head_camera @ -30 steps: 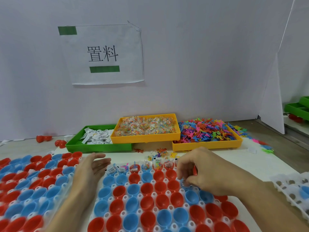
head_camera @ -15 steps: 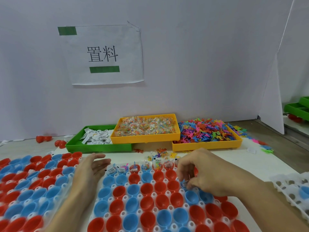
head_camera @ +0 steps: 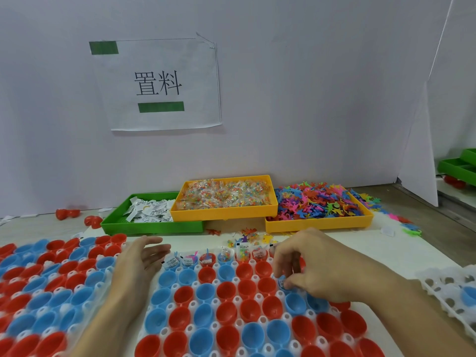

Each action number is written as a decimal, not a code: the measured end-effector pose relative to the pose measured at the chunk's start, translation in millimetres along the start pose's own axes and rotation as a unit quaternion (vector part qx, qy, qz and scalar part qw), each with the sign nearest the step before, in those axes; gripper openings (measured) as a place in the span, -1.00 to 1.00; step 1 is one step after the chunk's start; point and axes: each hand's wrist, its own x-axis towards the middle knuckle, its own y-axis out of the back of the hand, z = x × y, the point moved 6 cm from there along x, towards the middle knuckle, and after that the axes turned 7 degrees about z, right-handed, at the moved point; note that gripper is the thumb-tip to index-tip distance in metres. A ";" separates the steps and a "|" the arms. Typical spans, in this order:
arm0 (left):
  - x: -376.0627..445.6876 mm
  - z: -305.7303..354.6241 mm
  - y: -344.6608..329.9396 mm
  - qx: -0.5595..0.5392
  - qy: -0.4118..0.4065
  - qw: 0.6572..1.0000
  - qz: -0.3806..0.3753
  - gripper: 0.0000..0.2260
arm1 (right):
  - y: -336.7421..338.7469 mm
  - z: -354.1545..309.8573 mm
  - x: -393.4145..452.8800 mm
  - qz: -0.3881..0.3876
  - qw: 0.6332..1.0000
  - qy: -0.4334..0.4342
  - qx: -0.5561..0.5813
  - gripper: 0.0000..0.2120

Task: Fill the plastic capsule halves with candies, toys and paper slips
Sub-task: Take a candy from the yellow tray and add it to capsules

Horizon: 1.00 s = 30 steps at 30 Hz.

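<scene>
Red and blue capsule halves (head_camera: 226,313) stand open side up in a clear holder tray (head_camera: 164,333) before me. The halves of the far row (head_camera: 225,256) hold candy packets, toys and paper slips. My right hand (head_camera: 311,264) hovers over a blue half (head_camera: 282,282) in the second row, fingers curled, pinching a small item down into it. My left hand (head_camera: 139,264) rests open at the tray's left edge. Behind stand a green tray of paper slips (head_camera: 152,215), a yellow tray of candy packets (head_camera: 224,197) and a yellow tray of toys (head_camera: 319,207).
A second tray of capsule halves (head_camera: 49,284) lies at the left. A clear holder tray (head_camera: 450,292) with one blue half sits at the right. Loose candies and toys (head_camera: 251,234) lie behind the far row. A white wall with a paper sign (head_camera: 159,83) closes the back.
My right hand has lowered its fingers a little into the blue half in the second row. My left hand has stayed in place.
</scene>
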 end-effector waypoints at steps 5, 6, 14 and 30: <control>-1.5 0.4 -0.5 -0.001 0.001 1.000 0.001 -0.74 | 2.5 1.2 0.9 0.013 1.000 0.005 -0.005 -0.82; -1.9 0.7 -0.8 -0.001 0.002 1.000 0.002 -0.74 | 1.2 1.2 1.3 0.010 1.000 0.004 -0.008 -0.81; -5.6 2.8 -2.0 -0.006 0.005 1.000 0.004 -0.76 | -0.4 4.5 2.4 0.013 1.000 0.006 -0.001 -0.86; -17.6 10.7 -6.6 0.111 -0.084 0.989 -0.043 -0.74 | 22.7 142.3 11.0 0.331 0.931 -0.153 0.026 -0.73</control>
